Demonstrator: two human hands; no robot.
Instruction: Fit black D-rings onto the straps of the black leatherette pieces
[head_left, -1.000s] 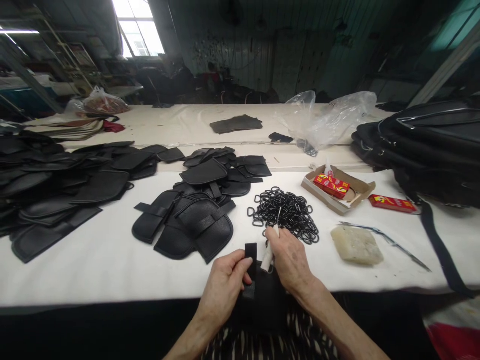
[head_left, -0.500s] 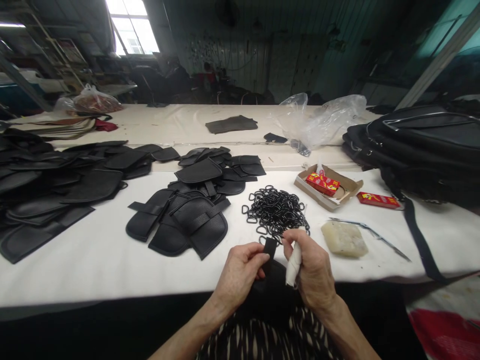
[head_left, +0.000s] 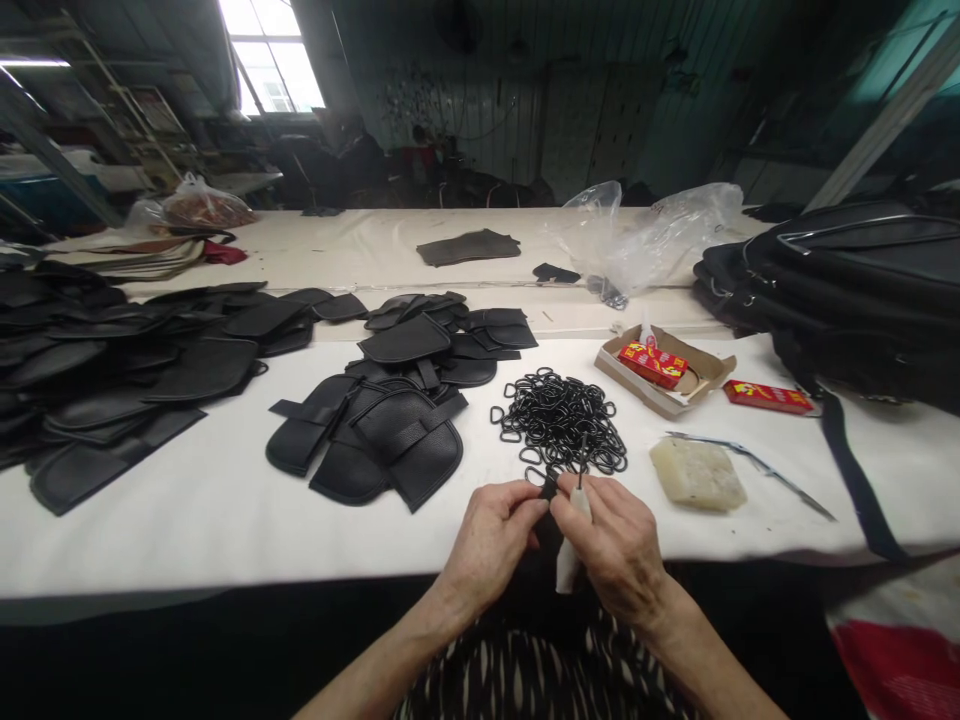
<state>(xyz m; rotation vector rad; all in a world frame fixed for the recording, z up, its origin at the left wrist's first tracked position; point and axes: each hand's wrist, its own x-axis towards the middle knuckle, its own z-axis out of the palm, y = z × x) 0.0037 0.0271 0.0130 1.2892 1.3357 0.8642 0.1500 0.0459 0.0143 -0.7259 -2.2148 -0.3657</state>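
My left hand [head_left: 489,535] pinches a black strap [head_left: 550,488] at the front edge of the table. Its thumb and forefinger are closed on the strap, and the dark piece below it lies mostly hidden over my lap. My right hand [head_left: 621,545] is closed around an awl [head_left: 568,566] with a white-wrapped handle, its thin dark shaft pointing up and away. The right fingertips also meet the strap's end, close to the left ones. Just beyond the fingers lies a heap of black D-rings [head_left: 562,415]; whether one is on the strap I cannot tell.
Stitched black leather pieces [head_left: 405,440] lie left of the rings, with a bigger pile [head_left: 150,350] farther left. To the right are a cardboard box [head_left: 660,400], a red packet [head_left: 769,397], a yellowish block [head_left: 697,475], metal tweezers-like tool [head_left: 787,490] and a black bag [head_left: 847,300].
My right hand has moved left to meet my left hand at the strap. The awl's shaft now shows upright above the fingers. The view has shifted slightly.
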